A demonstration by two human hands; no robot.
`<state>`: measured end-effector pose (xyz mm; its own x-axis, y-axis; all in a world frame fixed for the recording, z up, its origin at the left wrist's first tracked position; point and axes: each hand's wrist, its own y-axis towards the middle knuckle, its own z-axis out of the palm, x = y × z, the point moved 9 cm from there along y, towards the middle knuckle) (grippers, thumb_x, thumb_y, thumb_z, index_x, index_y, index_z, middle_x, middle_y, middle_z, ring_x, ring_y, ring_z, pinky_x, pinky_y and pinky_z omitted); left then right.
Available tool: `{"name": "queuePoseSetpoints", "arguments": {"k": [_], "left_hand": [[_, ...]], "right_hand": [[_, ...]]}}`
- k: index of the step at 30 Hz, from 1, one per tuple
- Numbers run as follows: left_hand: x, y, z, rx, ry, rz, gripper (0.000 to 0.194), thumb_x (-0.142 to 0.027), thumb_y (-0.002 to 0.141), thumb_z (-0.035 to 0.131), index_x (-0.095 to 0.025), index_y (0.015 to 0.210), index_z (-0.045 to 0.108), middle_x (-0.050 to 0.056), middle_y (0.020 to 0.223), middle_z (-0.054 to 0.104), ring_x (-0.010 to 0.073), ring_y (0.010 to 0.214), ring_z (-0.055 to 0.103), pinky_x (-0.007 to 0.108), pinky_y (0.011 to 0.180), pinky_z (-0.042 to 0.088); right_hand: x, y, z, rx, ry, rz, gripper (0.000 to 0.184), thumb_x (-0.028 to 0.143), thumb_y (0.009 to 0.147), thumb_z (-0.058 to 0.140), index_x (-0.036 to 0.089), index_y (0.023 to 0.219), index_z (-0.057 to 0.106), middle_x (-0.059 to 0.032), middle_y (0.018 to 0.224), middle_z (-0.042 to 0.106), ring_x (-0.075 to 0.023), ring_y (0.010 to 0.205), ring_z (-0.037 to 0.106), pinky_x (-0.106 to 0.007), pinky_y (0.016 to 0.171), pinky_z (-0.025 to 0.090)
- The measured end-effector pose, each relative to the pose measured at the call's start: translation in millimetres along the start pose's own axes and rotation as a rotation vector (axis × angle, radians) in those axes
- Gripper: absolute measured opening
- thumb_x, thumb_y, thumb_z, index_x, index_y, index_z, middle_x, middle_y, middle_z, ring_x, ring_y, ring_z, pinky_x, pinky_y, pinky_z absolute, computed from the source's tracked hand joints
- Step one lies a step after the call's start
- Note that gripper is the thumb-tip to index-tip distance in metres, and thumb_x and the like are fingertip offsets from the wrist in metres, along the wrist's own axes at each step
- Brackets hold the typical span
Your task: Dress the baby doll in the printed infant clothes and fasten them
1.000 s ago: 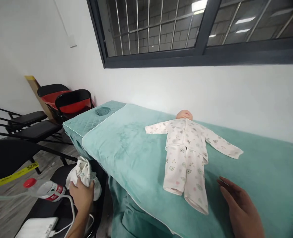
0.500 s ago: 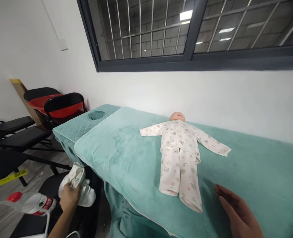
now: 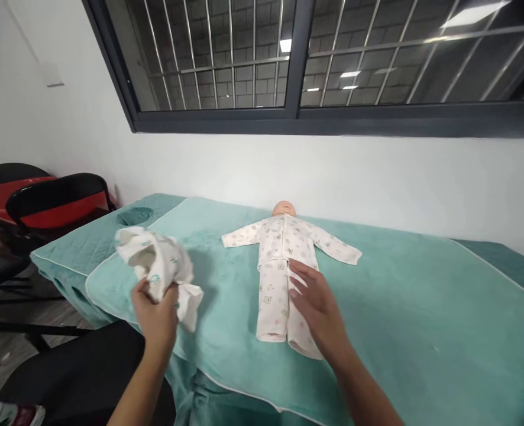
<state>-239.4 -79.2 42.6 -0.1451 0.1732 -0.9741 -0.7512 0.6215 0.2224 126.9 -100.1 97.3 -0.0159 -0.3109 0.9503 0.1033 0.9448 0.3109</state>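
Note:
My left hand [image 3: 155,313] grips a bundled white printed cloth [image 3: 167,263], raised above the left part of the green bed cover; its folds hide what kind of piece it is. A baby doll [image 3: 284,208] lies on its back, dressed in a white printed long-sleeved top [image 3: 282,236] and matching trousers [image 3: 271,302]. Its arms are spread out to both sides. Above the trousers, near the top's hem, hovers my right hand [image 3: 317,305], fingers apart and holding nothing. Whether its fingertips touch the clothes I cannot tell.
The bed's green plush cover [image 3: 399,307] stretches along the wall. A face hole [image 3: 135,216] is at its left end. Black chairs [image 3: 80,373] stand at the left, with a partly cut-off bottle [image 3: 11,414] on the nearest. A barred window [image 3: 226,65] is above.
My left hand has lifted the white cloth off the chair and carried it right, over the bed. My right hand has moved left to the doll's trousers. The view has shifted right.

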Motion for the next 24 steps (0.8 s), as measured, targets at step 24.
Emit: {"name": "queuePoseSetpoints", "arguments": {"k": [24], "left_hand": [[-52.0, -195.2, 136.5, 1.080, -0.328, -0.256, 0.052, -0.037, 0.080, 0.069, -0.026, 0.131, 0.059, 0.006, 0.143, 0.052, 0.0269, 0.133, 0.047, 0.039, 0.111, 0.038]], "right_hand": [[-25.2, -9.5, -12.6, -0.152, 0.196, 0.264, 0.073, 0.035, 0.065, 0.083, 0.023, 0.129, 0.051, -0.0082, 0.112, 0.069, -0.0271, 0.099, 0.067, -0.039, 0.083, 0.055]]}}
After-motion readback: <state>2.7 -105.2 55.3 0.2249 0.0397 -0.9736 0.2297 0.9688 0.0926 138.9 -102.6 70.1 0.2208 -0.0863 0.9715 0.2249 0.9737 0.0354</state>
